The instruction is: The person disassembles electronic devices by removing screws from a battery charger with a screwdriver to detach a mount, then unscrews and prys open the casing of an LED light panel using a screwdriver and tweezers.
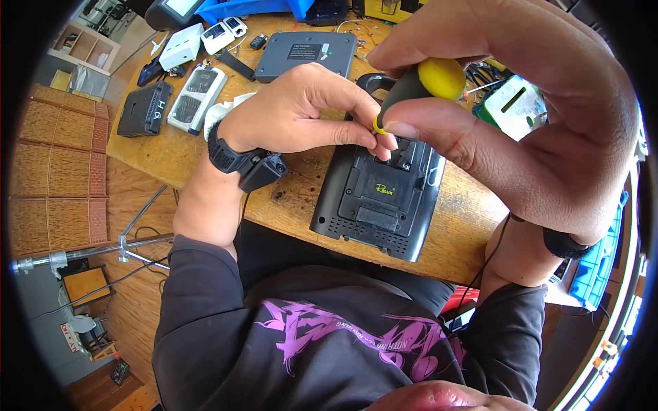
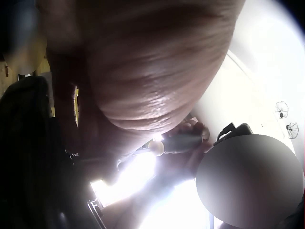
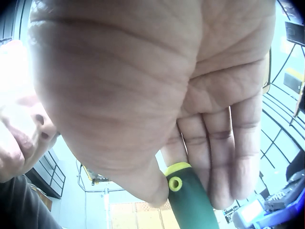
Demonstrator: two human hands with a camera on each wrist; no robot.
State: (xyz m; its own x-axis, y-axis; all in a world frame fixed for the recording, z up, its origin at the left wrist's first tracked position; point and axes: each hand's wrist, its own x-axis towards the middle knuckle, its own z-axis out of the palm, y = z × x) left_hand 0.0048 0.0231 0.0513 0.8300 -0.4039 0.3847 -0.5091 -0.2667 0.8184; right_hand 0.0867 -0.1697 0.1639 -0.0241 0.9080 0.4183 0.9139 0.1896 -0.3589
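My right hand (image 1: 541,89) grips a screwdriver (image 1: 410,92) by its dark green handle, between thumb and fingers. The handle has a yellow end and a yellow ring at its lower part; in the right wrist view the handle (image 3: 190,200) stands out below the thumb. My left hand (image 1: 291,113) pinches the screwdriver just below that ring, thumb and fingertips together, hiding its tip. Beneath both hands a black device (image 1: 336,198) lies on the wooden table (image 1: 274,198), with a raised panel lettered in yellow-green and small vent holes along its near edge.
Behind my left hand is a grey box (image 1: 284,51) with a label. Further left are a white-and-grey device (image 1: 197,99) and a black case (image 1: 140,113). A blue bin (image 1: 257,8) stands at the back. A white-and-green piece (image 1: 504,109) and cables are behind my right hand.
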